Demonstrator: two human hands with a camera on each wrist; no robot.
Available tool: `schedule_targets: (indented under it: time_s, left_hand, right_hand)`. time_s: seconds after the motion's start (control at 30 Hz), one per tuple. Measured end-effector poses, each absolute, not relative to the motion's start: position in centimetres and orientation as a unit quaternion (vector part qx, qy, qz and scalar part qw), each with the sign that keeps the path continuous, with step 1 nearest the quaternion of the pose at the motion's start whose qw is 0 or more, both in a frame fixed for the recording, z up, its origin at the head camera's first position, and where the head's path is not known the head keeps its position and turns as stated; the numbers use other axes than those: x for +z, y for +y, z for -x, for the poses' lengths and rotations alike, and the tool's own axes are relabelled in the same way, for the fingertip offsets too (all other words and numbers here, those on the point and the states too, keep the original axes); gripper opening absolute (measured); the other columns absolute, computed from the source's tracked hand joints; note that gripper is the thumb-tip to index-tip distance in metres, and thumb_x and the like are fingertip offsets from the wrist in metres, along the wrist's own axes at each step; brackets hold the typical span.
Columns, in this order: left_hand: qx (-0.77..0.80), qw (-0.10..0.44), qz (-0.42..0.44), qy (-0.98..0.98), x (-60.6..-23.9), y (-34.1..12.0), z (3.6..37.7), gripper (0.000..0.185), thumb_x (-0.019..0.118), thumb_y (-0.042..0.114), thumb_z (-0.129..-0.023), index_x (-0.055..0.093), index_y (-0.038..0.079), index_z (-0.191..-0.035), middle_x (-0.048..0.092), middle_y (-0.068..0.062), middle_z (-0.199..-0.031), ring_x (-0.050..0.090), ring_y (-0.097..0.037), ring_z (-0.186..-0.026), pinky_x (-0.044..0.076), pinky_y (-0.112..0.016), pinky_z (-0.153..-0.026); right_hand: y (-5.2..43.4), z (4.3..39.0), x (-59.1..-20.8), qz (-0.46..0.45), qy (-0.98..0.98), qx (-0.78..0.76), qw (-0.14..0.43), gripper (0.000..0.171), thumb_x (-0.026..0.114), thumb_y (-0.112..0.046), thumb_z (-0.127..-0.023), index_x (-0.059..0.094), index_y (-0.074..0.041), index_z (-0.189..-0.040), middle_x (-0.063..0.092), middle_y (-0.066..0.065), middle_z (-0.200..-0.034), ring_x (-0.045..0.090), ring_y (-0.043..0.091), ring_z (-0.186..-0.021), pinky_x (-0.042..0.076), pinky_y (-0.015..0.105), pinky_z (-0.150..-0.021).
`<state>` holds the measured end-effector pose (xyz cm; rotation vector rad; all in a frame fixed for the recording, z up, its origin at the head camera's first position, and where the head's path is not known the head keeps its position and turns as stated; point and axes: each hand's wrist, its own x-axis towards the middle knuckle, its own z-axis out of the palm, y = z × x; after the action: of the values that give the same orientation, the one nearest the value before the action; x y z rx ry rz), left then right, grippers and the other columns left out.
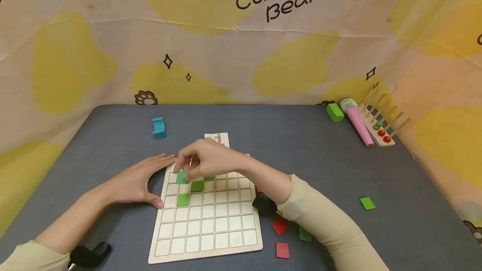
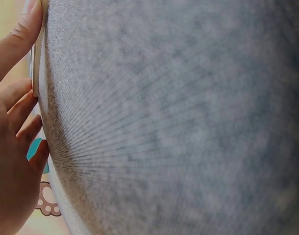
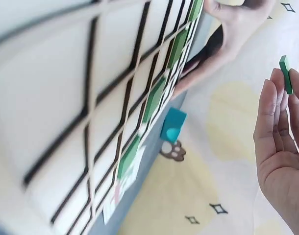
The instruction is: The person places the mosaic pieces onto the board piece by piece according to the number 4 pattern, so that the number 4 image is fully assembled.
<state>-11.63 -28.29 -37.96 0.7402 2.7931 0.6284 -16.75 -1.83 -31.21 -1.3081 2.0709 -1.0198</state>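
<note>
Pinching green tile, right hand over grid board; head view hides grip. Left hand flat, steadying board edge.

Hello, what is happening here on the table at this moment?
A person is working on a white grid board on a grey table. The right hand pinches a green square tile above the board's upper left cells. The left hand rests against the board's left edge. Two green tiles already lie in cells; loose red tiles lie beside the board.
</note>
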Motion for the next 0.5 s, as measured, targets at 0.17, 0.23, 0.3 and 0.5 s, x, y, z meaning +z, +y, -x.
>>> schedule_targets:
  time_s: [0.17, 0.23, 0.3, 0.5]
  left_hand:
    - [0.215, 0.086, -0.255, 0.939, -38.3, -28.4, 11.6, 0.115, 0.077, 0.077, -0.056, 0.043, 0.02, -0.15, 0.045, -0.009, -0.155, 0.033, -0.045, -0.146, 0.032, -0.067, -0.11]
    - [0.214, 0.084, -0.255, 0.939, -38.4, -28.5, 11.6, 0.113, 0.076, 0.077, -0.056, 0.043, 0.022, -0.149, 0.046, -0.007, -0.155, 0.033, -0.045, -0.146, 0.032, -0.067, -0.11]
    - [0.215, 0.084, -0.257, 0.939, -38.4, -28.5, 11.7, 0.115, 0.077, 0.076, -0.056, 0.043, 0.02, -0.15, 0.044, -0.008, -0.156, 0.033, -0.044, -0.146, 0.032, -0.066, -0.11]
    - [0.211, 0.087, -0.255, 0.94, -38.3, -28.5, 11.7, 0.122, 0.077, 0.076, -0.054, 0.04, 0.013, -0.152, 0.041, -0.013, -0.158, 0.034, -0.044, -0.145, 0.035, -0.064, -0.108]
  right_hand:
    - [-3.2, 15.9, -31.6, 0.457, 0.768, -0.376, 0.245, 0.017, 0.071, -0.013, -0.085, 0.074, -0.018, -0.1, 0.068, -0.008, -0.083, 0.064, -0.001, -0.072, 0.054, 0.013, -0.073]
    - [-3.7, 15.6, -31.7, 0.445, 0.772, -0.378, 0.253, 0.016, 0.07, -0.013, -0.085, 0.074, -0.019, -0.098, 0.068, -0.009, -0.08, 0.065, 0.001, -0.071, 0.053, 0.013, -0.07]
    - [-4.0, 15.3, -31.9, 0.435, 0.776, -0.374, 0.264, 0.015, 0.07, -0.012, -0.084, 0.074, -0.019, -0.096, 0.069, -0.009, -0.076, 0.067, 0.004, -0.068, 0.052, 0.013, -0.066]
    - [-4.7, 14.6, -32.6, 0.44, 0.8, -0.297, 0.28, 0.013, 0.075, -0.014, -0.082, 0.075, -0.022, -0.092, 0.073, -0.011, -0.076, 0.061, -0.005, -0.066, 0.048, 0.011, -0.065]
